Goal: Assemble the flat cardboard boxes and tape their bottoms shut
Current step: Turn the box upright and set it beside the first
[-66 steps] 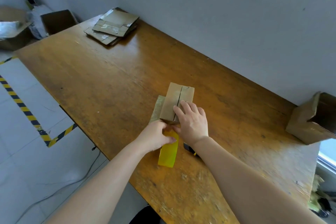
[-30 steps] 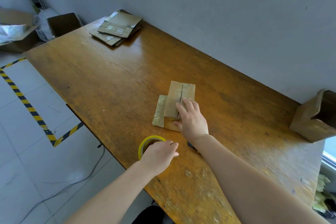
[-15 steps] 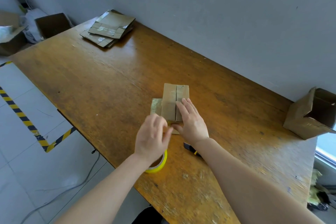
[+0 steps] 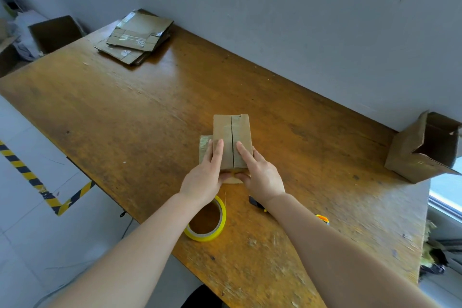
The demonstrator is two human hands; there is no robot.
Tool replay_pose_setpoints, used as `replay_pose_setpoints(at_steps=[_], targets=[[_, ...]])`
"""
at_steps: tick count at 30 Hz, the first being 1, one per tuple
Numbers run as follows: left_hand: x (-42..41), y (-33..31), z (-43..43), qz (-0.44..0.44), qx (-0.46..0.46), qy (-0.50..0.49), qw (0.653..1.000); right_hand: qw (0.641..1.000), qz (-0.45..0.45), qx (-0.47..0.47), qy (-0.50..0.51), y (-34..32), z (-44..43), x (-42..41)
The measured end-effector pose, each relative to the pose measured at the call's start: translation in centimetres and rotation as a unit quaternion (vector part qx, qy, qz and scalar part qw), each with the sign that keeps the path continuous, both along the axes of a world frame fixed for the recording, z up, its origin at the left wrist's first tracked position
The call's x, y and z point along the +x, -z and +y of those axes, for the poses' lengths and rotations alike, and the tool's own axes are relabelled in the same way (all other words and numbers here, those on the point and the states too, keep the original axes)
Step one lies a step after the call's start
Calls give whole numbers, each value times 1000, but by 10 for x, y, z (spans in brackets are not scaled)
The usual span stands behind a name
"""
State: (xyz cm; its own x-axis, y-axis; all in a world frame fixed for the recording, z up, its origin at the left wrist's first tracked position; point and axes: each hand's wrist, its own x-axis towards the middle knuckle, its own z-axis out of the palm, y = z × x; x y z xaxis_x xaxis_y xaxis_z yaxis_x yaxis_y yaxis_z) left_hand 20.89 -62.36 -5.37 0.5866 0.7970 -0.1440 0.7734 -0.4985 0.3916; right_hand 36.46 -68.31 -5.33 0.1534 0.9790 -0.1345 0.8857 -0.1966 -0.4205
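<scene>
Browns, yellow and grey at a worktable.
Tan-brown cardboard box [image 4: 231, 132] at centre on an orange-brown grained table [image 4: 125, 112]; yellow tape roll [image 4: 203, 237] lower centre; pale grey wall [image 4: 300, 20] above; yellow-and-black striped floor marking [image 4: 25, 171] at left.

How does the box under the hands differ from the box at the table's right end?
The box under the hands has its flaps folded shut, a seam between them; the box at the right end gapes open, inside showing. The left hand and right hand press the first; no hand touches the second. Both are brown cardboard on the table.
</scene>
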Motion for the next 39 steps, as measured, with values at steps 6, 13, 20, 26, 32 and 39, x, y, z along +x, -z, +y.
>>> replay_pose_setpoints(at_steps=[6, 13, 20, 26, 32, 39], targets=[[5, -2, -2, -27, 5, -25, 999, 999, 14, -44, 12, -9, -9, 5], [4, -36, 18, -223, -103, -127, 961, 923, 308, 51, 225, -35, 4, 10], [2, -35, 25, -499, -375, -286, 727, 760, 522, -7, 386, -57, 15, 7], [5, -21, 4, -398, -409, -294, 767, 859, 423, 57, 283, -55, 6, 7], [14, -29, 8, -271, -343, -278, 855, 965, 110, 117, 207, -55, 11, 9], [24, -50, 13, -358, -249, -219, 873, 958, -156, 226, 82, -55, 0, -1]])
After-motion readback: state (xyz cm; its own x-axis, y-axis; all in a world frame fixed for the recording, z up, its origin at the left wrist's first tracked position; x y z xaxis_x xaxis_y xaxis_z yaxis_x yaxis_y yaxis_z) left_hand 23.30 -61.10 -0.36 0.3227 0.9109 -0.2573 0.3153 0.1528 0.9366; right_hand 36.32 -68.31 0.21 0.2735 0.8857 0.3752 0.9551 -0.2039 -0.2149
